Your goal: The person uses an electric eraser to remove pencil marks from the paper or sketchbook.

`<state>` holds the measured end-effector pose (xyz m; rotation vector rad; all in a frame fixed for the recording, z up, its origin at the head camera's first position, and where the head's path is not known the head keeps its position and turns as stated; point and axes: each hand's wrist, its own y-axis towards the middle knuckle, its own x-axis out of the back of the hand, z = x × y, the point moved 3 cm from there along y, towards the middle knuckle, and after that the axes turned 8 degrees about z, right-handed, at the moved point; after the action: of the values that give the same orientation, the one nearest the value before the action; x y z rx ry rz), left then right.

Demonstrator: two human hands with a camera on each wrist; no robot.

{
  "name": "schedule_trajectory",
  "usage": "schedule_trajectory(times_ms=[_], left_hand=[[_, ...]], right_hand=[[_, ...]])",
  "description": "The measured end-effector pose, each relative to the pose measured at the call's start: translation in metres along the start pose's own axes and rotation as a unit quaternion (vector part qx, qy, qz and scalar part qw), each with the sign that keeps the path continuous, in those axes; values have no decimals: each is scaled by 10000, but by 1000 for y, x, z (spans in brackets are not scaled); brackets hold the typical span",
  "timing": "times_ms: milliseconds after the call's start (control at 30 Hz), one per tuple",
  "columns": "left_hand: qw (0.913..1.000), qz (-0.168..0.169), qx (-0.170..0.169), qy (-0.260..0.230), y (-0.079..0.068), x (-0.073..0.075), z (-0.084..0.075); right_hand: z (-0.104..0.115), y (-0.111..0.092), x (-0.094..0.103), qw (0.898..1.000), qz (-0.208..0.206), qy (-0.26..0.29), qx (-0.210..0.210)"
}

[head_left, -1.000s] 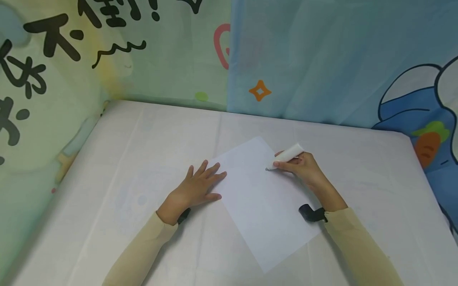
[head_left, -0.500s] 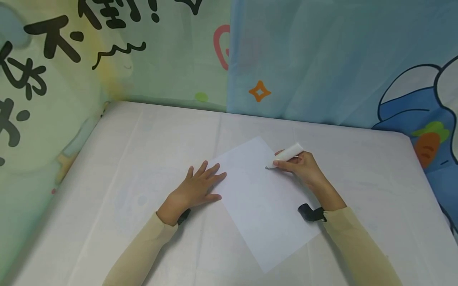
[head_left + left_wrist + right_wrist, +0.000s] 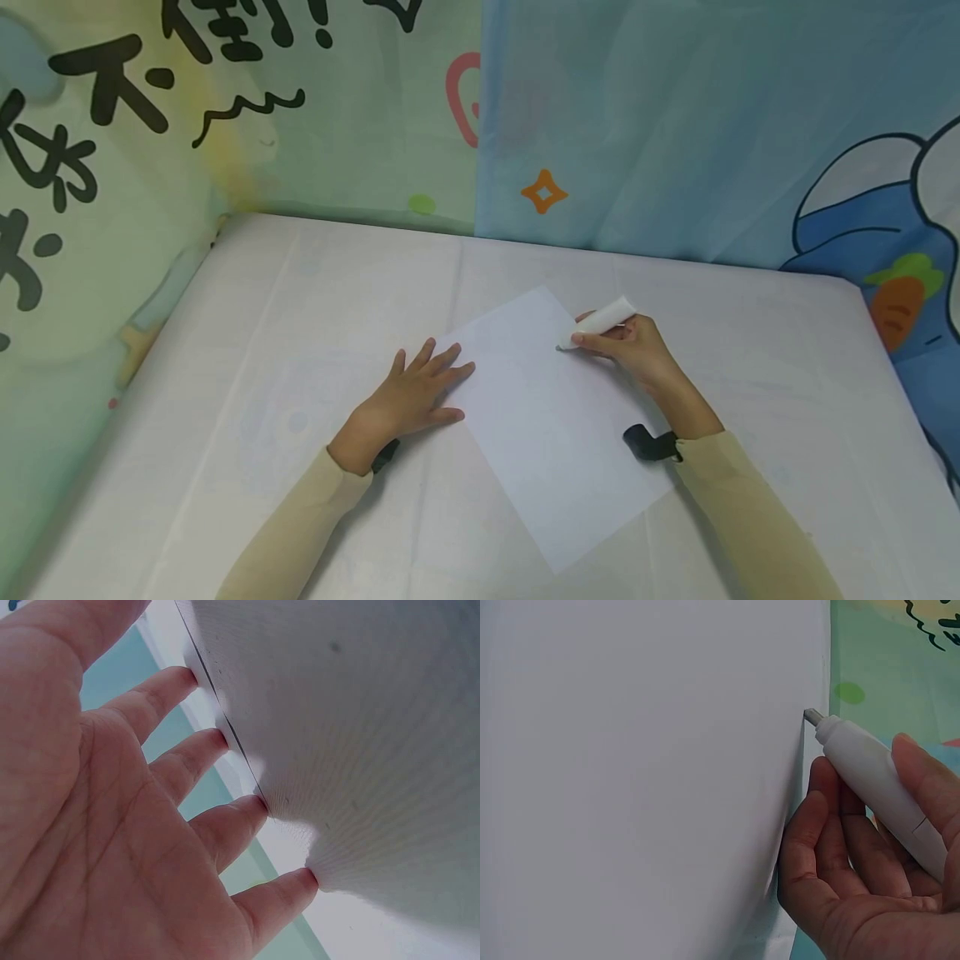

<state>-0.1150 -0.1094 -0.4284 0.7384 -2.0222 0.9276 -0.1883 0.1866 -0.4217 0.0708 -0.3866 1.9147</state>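
Head view: the fingers of the right hand [image 3: 628, 343] curl round a white pen [image 3: 606, 317], pinching it between thumb and fingertips. The pen slants down toward the sheet, and in the right wrist view its grey tip [image 3: 814, 716] appears to meet the surface. The left hand [image 3: 408, 392] lies palm down, its fingers spread wide and nearly straight, grasping nothing; some fingertips rest on the left corner of the paper [image 3: 540, 442]. The paper lies diagonally between the hands on a white-covered table [image 3: 262, 375]. Black wrist mounts [image 3: 647, 444] show at both cuffs, beside beige sleeves [image 3: 750, 508]. Behind the table hang a green sheet [image 3: 375, 125] with dark lettering and a blue sheet [image 3: 660, 125] bearing a carrot print [image 3: 897, 308].
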Motion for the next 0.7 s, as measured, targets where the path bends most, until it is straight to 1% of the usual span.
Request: schedule_trajectory(times_ms=[267,600,700], left_hand=[[10000,12,26,-6,0,-1,0],[10000,-3,43,38,1,-1,1],[10000,7,41,25,1,-1,1]], right_hand=[[0,0,1,9996,22,-253,-144],[-1,-1,0,9996,83,-235,-155],[-1,-1,1,9997,110,-199,-84]])
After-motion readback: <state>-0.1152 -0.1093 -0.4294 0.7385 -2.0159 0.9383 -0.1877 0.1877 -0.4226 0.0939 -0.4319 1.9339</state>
